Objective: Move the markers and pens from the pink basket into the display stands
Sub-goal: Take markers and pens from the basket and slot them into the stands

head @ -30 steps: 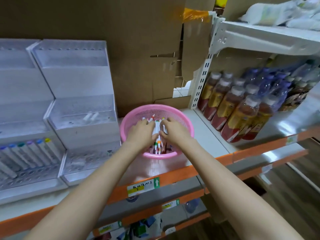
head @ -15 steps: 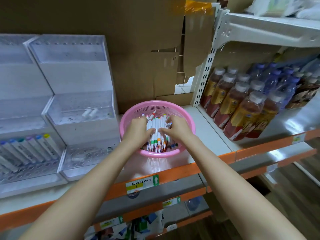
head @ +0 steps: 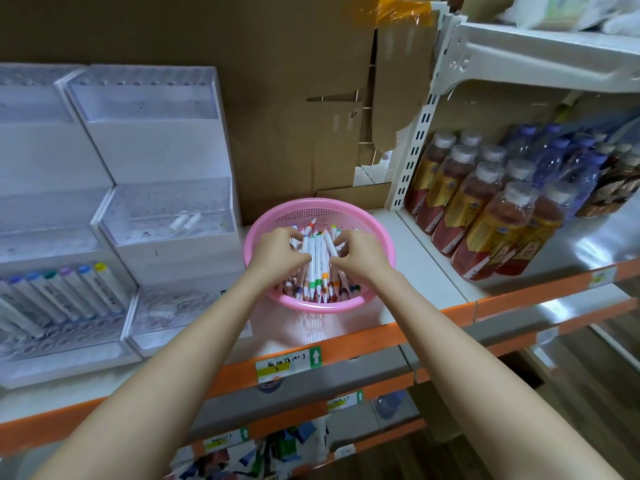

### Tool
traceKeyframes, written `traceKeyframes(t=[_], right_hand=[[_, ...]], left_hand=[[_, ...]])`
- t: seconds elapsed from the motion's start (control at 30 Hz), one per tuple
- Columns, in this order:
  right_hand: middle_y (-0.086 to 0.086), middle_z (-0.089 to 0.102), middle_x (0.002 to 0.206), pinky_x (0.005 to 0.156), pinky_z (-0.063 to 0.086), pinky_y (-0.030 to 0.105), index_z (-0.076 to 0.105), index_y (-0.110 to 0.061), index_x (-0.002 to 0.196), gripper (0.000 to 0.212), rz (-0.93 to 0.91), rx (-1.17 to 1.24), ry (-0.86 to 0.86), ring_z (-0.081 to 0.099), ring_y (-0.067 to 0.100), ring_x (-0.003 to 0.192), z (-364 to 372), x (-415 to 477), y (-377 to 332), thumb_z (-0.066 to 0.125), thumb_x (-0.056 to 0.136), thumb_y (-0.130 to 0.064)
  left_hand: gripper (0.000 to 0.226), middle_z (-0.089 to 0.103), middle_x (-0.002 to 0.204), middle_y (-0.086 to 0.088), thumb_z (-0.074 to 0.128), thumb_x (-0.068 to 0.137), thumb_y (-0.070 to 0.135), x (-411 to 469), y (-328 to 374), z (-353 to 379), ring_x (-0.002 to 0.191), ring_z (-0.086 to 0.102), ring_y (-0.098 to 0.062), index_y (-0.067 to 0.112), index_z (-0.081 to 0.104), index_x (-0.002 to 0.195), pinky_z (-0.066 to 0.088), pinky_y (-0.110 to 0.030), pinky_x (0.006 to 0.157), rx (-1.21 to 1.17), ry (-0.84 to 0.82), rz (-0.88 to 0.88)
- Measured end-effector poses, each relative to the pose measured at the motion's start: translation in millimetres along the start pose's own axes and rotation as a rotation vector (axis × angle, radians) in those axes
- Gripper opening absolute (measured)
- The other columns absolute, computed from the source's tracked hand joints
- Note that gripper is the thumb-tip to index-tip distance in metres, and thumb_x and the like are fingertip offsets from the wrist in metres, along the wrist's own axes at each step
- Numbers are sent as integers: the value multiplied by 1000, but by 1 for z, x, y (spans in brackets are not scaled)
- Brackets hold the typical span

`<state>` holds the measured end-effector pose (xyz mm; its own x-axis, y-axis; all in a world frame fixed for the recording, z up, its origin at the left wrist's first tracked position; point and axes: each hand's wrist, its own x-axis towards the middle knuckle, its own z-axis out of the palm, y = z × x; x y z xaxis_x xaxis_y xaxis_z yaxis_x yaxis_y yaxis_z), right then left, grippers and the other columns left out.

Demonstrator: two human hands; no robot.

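At the left of the frame stood two stepped display stands (head: 166, 216) of clear plastic on white bases, the far-left one holding a slanted row of thick white markers (head: 65, 292) with blue, green, purple and yellow caps in its lower tier. In the centre, the round pink perforated plastic basket (head: 320, 202) sat just right of the stands, and inside it the left hand (head: 277, 258) and right hand (head: 360, 254) curled from either side around a bundle of slim white pens (head: 317, 261) with orange and green bands, more coloured ones lying beneath. At the right stood rows of white-capped clear bottles (head: 485, 216) of reddish-brown drink.
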<state>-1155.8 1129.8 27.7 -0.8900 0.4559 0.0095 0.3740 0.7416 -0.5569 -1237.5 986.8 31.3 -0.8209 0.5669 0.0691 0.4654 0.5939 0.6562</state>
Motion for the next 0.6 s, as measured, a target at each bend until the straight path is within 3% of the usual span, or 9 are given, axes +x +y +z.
traceKeyframes(t=[0.1, 0.17, 0.27, 0.33, 0.4, 0.5, 0.6], right_hand=[[2, 61, 87, 63, 48, 30, 50, -15, 132, 54, -64, 90, 6, 57, 16, 77, -4, -2, -1, 63, 80, -7], [1, 63, 101, 66, 52, 31, 43, -22, 138, 64, -137, 147, 12, 60, 16, 79, -5, -3, 0, 63, 80, -6], [-4, 61, 123, 78, 52, 31, 48, -22, 136, 61, -234, 185, 63, 58, 11, 86, -8, -3, 0, 65, 79, -8], [-4, 64, 113, 77, 53, 36, 51, -22, 132, 58, -265, 218, 85, 60, 14, 82, -9, -5, -2, 65, 77, -8], [-1, 65, 96, 69, 54, 41, 50, -22, 128, 57, -287, 254, 101, 61, 19, 75, -11, -9, -6, 65, 75, -7], [3, 63, 83, 65, 54, 43, 47, -22, 120, 53, -321, 323, 130, 60, 18, 70, -15, -16, -16, 64, 73, -3], [1, 61, 78, 65, 55, 37, 44, -22, 117, 51, -371, 410, 152, 61, 13, 69, -19, -24, -28, 63, 76, 0]], left_hand=[[51, 64, 91, 6, 65, 81, 9, -2, -1, -4, 70, 61, -7, 17, 55, 130, 50, -17, 60, -89, 9, 45], [52, 65, 102, 5, 64, 82, 9, -4, -1, -5, 74, 63, -9, 21, 54, 132, 54, -23, 64, -96, 17, 118], [47, 62, 121, -1, 66, 84, 12, -5, -1, -6, 90, 63, -15, 22, 57, 129, 56, -38, 78, -129, 42, 176], [45, 63, 121, 3, 67, 84, 13, -6, 1, -7, 98, 60, -12, 23, 58, 126, 54, -33, 84, -137, 74, 209], [43, 65, 110, 8, 68, 84, 13, -9, 7, -8, 90, 59, -6, 27, 59, 123, 54, -26, 76, -163, 117, 243], [39, 65, 84, 9, 67, 85, 16, -15, 15, -13, 70, 61, -10, 34, 58, 118, 54, -35, 63, -154, 201, 280], [38, 62, 78, 7, 63, 83, 14, -23, 24, -22, 67, 61, -14, 35, 56, 114, 53, -40, 63, -93, 283, 307]])
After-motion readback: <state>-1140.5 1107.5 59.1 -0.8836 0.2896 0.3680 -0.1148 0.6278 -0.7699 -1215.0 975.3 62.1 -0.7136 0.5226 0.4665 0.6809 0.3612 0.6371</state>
